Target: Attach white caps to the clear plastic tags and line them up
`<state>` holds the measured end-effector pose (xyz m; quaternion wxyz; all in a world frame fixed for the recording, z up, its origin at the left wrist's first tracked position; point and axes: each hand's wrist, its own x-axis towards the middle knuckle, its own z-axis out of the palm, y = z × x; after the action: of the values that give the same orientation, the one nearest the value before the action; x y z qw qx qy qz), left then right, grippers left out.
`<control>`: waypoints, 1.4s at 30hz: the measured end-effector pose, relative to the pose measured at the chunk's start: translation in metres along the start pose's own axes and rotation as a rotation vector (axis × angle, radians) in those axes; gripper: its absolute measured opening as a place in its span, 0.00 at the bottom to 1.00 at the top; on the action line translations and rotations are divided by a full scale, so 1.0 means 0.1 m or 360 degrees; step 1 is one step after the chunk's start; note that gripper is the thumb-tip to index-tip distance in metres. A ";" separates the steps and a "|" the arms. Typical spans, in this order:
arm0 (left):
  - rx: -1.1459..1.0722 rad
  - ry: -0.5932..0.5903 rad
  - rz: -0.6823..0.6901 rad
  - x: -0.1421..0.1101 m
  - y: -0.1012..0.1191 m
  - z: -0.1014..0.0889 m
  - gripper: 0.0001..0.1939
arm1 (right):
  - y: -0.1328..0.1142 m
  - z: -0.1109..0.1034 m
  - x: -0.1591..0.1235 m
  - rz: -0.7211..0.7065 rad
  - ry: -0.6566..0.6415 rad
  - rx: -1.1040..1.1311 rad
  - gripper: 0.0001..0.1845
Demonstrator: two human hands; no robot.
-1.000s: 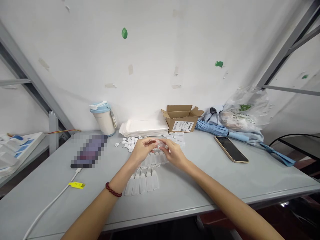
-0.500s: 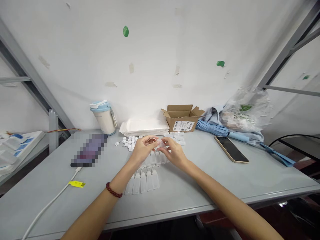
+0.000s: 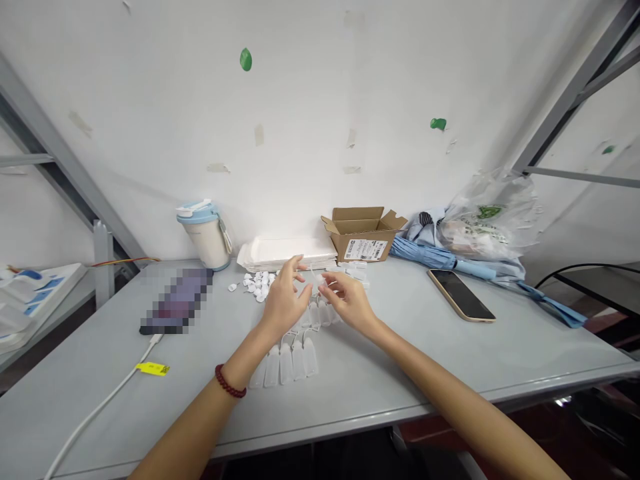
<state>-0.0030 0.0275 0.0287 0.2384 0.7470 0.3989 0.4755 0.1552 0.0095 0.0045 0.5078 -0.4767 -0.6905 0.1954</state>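
Observation:
My left hand (image 3: 289, 299) is raised over the middle of the table, its fingers apart and nothing visible in them. Just to its right, my right hand (image 3: 349, 299) pinches a small translucent white plastic piece (image 3: 321, 281) with a thin strap rising from it. Beneath both hands lies a row of translucent plastic tubes (image 3: 314, 315), partly hidden by the fingers. Nearer the front edge is a second row of flat translucent tubes (image 3: 285, 365) with white strap loops at their tops. Small white caps (image 3: 259, 288) lie in a loose pile left of my left hand.
Behind the hands are a stack of white trays (image 3: 290, 253) and an open cardboard box (image 3: 367, 243). A tumbler (image 3: 205, 237) and a blurred phone (image 3: 177, 303) with a cable stand left. To the right lie another phone (image 3: 461, 295), a blue umbrella (image 3: 425, 253) and a plastic bag (image 3: 485, 223).
My left hand has let go of the plastic piece and its fingers have spread, moving slightly left. The right hand keeps the piece pinched in nearly the same place.

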 end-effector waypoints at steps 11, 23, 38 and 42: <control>0.0648 -0.0204 0.0805 -0.06 0.02 0.01 0.17 | -0.15 -0.03 0.00 0.0306 -0.0011 0.0303 0.14; 0.0632 -0.0691 0.0695 -0.14 0.23 -0.06 0.09 | -0.12 -0.40 0.12 0.0935 -0.0922 0.0616 0.15; 0.0412 -0.1443 0.0189 -0.28 0.36 -0.11 0.15 | -0.02 -0.52 0.15 0.0966 -0.2082 0.0374 0.17; 0.0468 -0.1463 0.0163 -0.26 0.35 -0.13 0.16 | -0.01 -0.47 0.13 0.0972 -0.2144 0.0382 0.18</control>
<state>-0.0082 -0.0141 0.0468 0.2583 0.9240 0.2780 0.0459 0.1963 0.0104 0.0310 -0.0532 -0.3659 -0.6628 0.6511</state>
